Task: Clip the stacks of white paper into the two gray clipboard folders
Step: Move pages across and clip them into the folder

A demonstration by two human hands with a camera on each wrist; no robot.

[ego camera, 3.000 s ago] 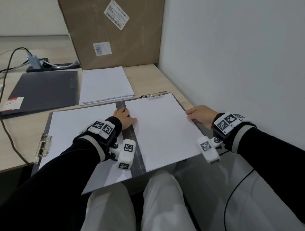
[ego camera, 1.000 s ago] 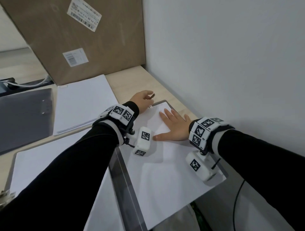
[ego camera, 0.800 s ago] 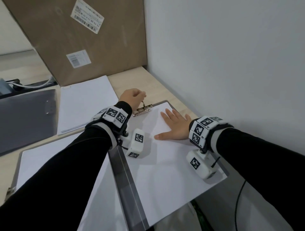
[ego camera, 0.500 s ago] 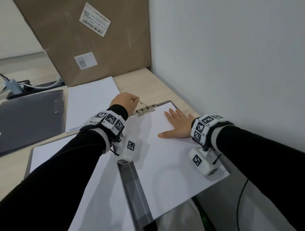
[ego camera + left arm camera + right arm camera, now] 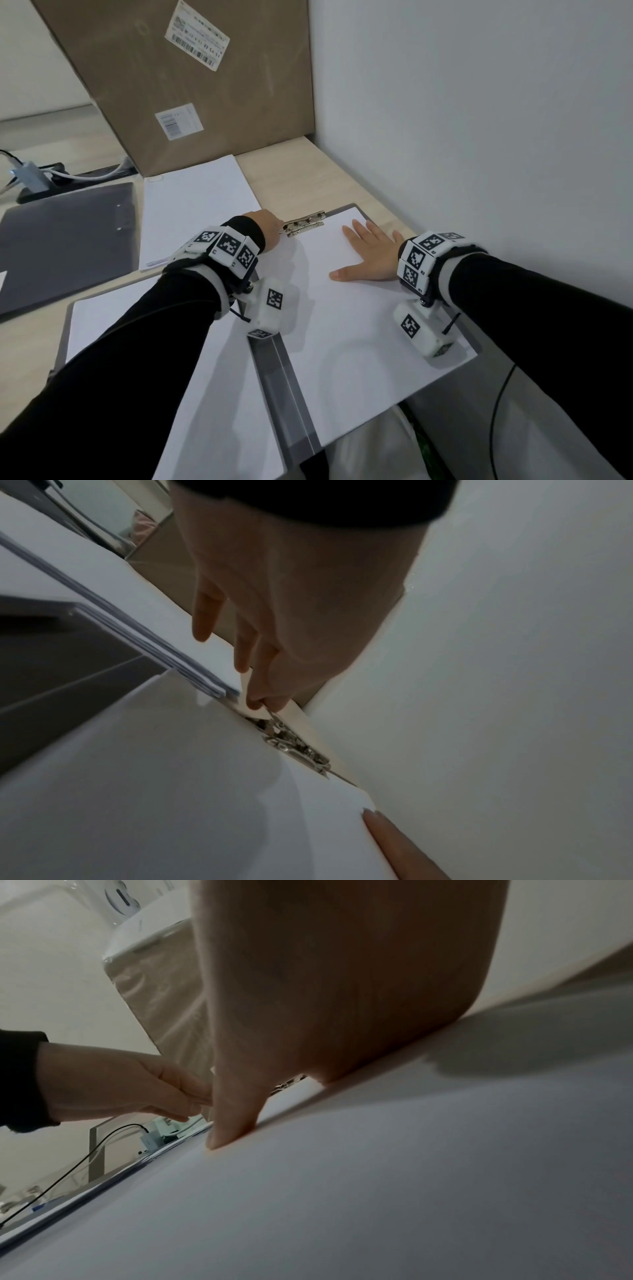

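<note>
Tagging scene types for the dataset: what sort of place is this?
Likely an office desk in a corner: light wooden desktop, gray clipboard folders with loose white paper stacks, and a large brown cardboard box against the white wall.

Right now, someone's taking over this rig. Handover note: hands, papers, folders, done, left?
Left hand: pinch grip on the lever of the metal clip at the far edge of the open clipboard folder.
Right hand: flat, pressing the right paper stack down.
Left page also holds paper.
Done: right stack sits under the clip; whether it is latched, cannot tell.
Left: loose paper stack goes into the closed gray folder behind.
</note>
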